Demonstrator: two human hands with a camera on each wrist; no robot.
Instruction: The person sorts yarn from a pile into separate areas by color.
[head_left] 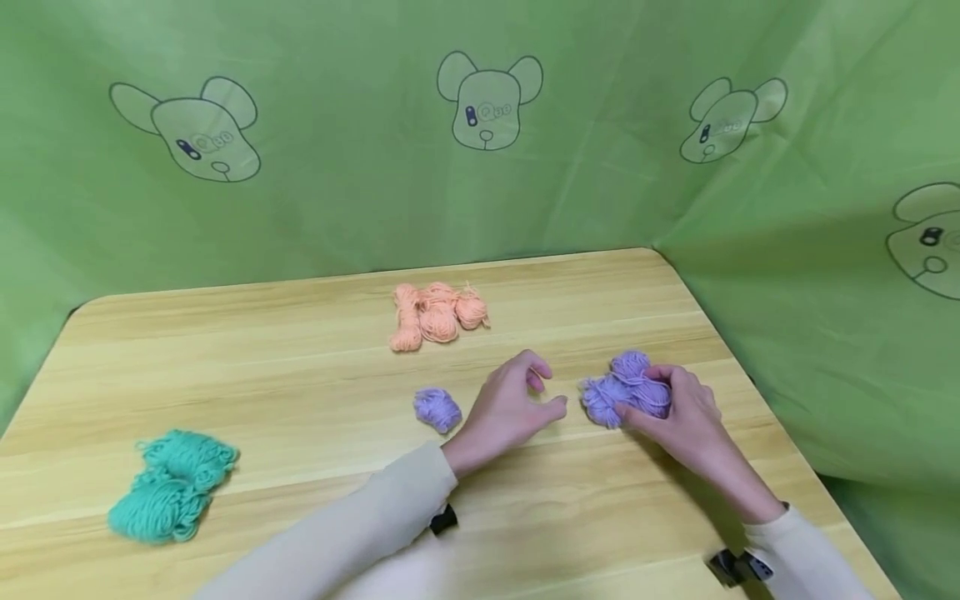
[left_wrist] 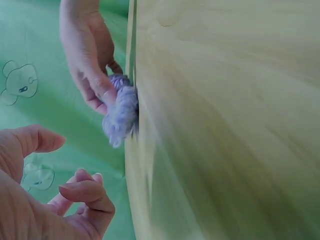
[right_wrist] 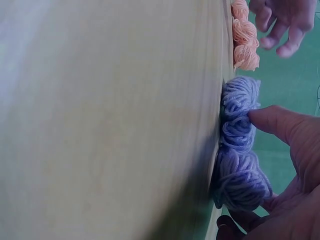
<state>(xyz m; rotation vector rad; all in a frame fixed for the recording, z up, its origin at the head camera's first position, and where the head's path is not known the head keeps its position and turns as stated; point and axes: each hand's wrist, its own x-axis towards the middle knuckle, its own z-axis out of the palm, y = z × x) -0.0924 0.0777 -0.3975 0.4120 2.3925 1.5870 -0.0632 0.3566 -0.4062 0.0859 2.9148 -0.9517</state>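
On the right side of the table lies a cluster of purple yarn balls [head_left: 626, 390]. My right hand [head_left: 684, 417] holds it, thumb on the near side and fingers curved round the far right; the right wrist view shows the thumb pressing the purple yarn [right_wrist: 237, 127]. To the left of that cluster hovers my left hand [head_left: 510, 408], its fingers loosely bent and nothing between them. In the left wrist view the left hand's thumb and bent fingers [left_wrist: 87, 197] stand apart. A single small purple yarn ball [head_left: 437, 409] sits just left of my left wrist.
Peach yarn bundles [head_left: 438, 312] lie in a row toward the back of the wooden table [head_left: 315, 400]. Teal yarn bundles [head_left: 174, 486] rest at the left front. A green curtain [head_left: 352, 167] with printed mouse heads hangs behind and to the right.
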